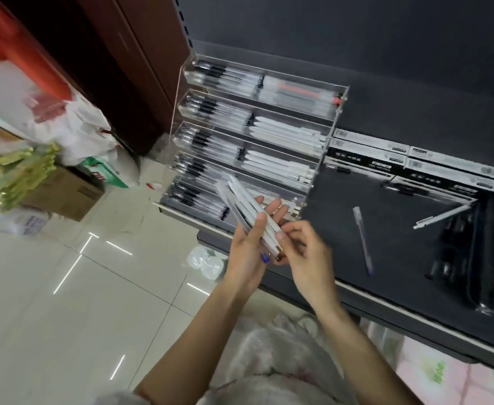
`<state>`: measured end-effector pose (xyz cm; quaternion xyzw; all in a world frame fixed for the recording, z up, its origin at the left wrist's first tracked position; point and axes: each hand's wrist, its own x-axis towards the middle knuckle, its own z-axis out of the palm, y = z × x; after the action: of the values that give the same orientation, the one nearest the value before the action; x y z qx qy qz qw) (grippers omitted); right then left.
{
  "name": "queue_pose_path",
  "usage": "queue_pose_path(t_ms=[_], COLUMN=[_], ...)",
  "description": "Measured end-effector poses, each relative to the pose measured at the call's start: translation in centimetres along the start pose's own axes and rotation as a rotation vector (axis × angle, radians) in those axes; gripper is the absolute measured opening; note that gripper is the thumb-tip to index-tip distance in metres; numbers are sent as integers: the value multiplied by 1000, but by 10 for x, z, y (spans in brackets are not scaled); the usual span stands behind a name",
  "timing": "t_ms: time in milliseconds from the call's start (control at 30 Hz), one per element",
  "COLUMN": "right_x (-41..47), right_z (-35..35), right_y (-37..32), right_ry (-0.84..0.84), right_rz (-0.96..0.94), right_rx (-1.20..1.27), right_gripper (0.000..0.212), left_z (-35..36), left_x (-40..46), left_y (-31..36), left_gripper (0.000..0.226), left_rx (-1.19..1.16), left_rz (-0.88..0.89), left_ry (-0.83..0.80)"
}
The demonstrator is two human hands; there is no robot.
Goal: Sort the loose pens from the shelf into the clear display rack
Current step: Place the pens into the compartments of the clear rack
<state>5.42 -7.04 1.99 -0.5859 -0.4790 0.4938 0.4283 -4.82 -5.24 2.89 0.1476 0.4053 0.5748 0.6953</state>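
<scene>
My left hand (247,247) grips a bundle of white and clear pens (247,207), tips pointing up toward the rack. My right hand (304,252) is at the bundle's lower end, thumb and fingers pinching the pen ends there. The clear display rack (181,92) stands on the dark shelf (336,244) at the left, its tiers filled with black-capped clear pens on the left and white pens on the right. Two loose pens lie on the shelf: a clear pen (363,239) and a white pen (441,216) further right.
Boxed pen packs (409,163) are stacked behind the loose pens. Black cases (473,252) lie at the shelf's right. On the tiled floor to the left stand a cardboard box (67,194), plastic bags (76,133) and a crumpled wrapper (207,263).
</scene>
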Motion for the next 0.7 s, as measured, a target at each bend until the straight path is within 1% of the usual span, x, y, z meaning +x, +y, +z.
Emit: queue_pose_path(t_ms=[100,167,233,333,400,467,500,533,600,667,700], right_x=[12,21,29,35,38,38,38,37,37,40,45], right_z=[34,58,82,109,119,118,110,99,73,50,44], right_y=[7,8,4,-6,-11,-14,-14,-15,-20,-25,-27], right_ry=[-5,25,70,127,133,172,237,328,490,554,551], right_rz=[-10,-38,-38,37,60,65,51,16,-91,-184,-215], right_rx=[-208,-373,-457,-363,-298,-315,-365,-454,-760,-1046,-1128], right_gripper=[4,3,6,14,16,13,10,8,6,7,7], left_z=[-35,-58,-79,-98,-105,-108,-108,-109,-111,-114,-115], left_x=[17,30,44,58,63,69,73,78,87,94,96], left_y=[19,34,50,67,73,81,87,93,106,115,119], left_gripper=[33,34,35,35,36,32,30,29,27,26,25], left_rx=[-24,-45,-24,79,131,159,157,145,94,54,45], left_rz=[-54,-114,-163,-216,-251,-257,-246,-238,-236,-238,-239], left_ry=[18,-7,-42,-110,-149,-176,-186,-197,-212,-212,-209])
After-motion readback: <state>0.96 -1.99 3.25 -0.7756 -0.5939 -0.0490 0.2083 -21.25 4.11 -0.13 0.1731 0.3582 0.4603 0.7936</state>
